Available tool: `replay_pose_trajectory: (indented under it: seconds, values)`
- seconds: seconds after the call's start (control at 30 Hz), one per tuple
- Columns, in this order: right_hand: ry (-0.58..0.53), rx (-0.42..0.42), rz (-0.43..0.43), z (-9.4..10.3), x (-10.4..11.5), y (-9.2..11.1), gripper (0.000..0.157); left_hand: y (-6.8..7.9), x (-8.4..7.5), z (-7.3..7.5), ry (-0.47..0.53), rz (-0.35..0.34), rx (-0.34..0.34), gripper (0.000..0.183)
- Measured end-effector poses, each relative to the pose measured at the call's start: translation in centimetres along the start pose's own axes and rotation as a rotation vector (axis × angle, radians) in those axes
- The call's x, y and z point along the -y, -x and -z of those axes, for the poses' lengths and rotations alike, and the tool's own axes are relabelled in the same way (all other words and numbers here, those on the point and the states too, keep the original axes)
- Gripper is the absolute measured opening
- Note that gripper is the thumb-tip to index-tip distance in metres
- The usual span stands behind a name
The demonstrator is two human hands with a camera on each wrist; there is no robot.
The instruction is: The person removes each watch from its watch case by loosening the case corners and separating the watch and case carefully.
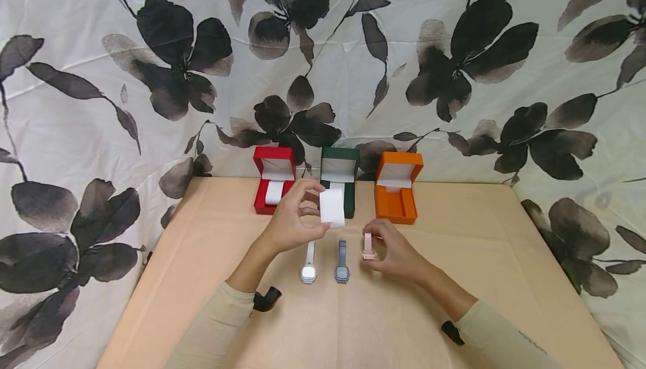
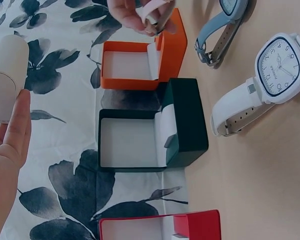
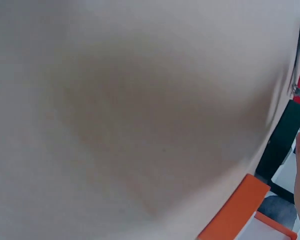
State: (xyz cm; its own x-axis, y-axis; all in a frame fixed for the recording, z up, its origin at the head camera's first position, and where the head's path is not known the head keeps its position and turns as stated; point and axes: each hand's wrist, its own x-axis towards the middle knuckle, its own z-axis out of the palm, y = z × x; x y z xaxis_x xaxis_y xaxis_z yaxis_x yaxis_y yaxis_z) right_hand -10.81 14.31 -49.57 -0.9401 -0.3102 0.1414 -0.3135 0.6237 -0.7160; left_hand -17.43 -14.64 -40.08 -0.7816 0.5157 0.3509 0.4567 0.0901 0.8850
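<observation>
My left hand (image 1: 291, 218) pinches a white watch cushion (image 1: 332, 208) between thumb and fingers, raised in front of the green box (image 1: 350, 208). In the left wrist view the cushion (image 2: 10, 70) looks like a smooth rounded roll. A pink wristwatch (image 1: 368, 244) is gripped by its strap in my right hand (image 1: 396, 250), in front of the orange box (image 1: 396, 212). That open box has a bare orange compartment. Between the hands and nearer me lie a white wristwatch (image 1: 308, 271) and a blue-grey wristwatch (image 1: 342, 271). The right wrist view shows little of the right hand.
Left of the green box stands an open red box (image 1: 261, 203) with a white cushion (image 1: 274, 193) inside. The three boxes line the back of the beige-covered table (image 1: 464, 234), against a floral cloth (image 1: 383, 77). Black straps (image 1: 266, 299) hang at the wrists.
</observation>
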Motion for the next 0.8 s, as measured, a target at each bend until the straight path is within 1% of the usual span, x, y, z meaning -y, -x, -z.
replay_pose_trajectory:
  seconds: [0.07,0.17,0.3,0.37,0.5,0.67,0.8]
  values:
    - [-0.003,0.005,-0.007,-0.1,-0.2,0.0,0.067,0.0,0.1,0.0,0.001,0.001,0.0,0.069]
    - [-0.01,0.035,-0.054,-0.2,-0.3,0.1,0.066,-0.1,0.1,0.0,0.0,0.002,-0.002,0.068]
    - [0.003,0.076,-0.084,-0.4,-0.4,0.1,0.063,-0.1,0.2,0.1,-0.006,0.006,-0.003,0.068]
    - [0.001,0.093,-0.08,-0.5,-0.6,0.0,0.062,-0.2,0.3,0.0,-0.008,0.008,-0.005,0.068]
    - [-0.009,0.119,-0.037,-0.7,-1.1,-0.2,0.062,-0.3,0.4,0.0,-0.005,0.013,-0.007,0.068]
    - [0.042,0.131,0.017,-0.8,-1.7,-0.3,0.06,-0.5,0.6,-0.1,0.003,0.013,-0.008,0.068]
    - [0.081,0.151,0.032,-0.6,-2.0,-0.4,0.06,-0.7,0.7,-0.2,0.007,0.01,-0.009,0.068]
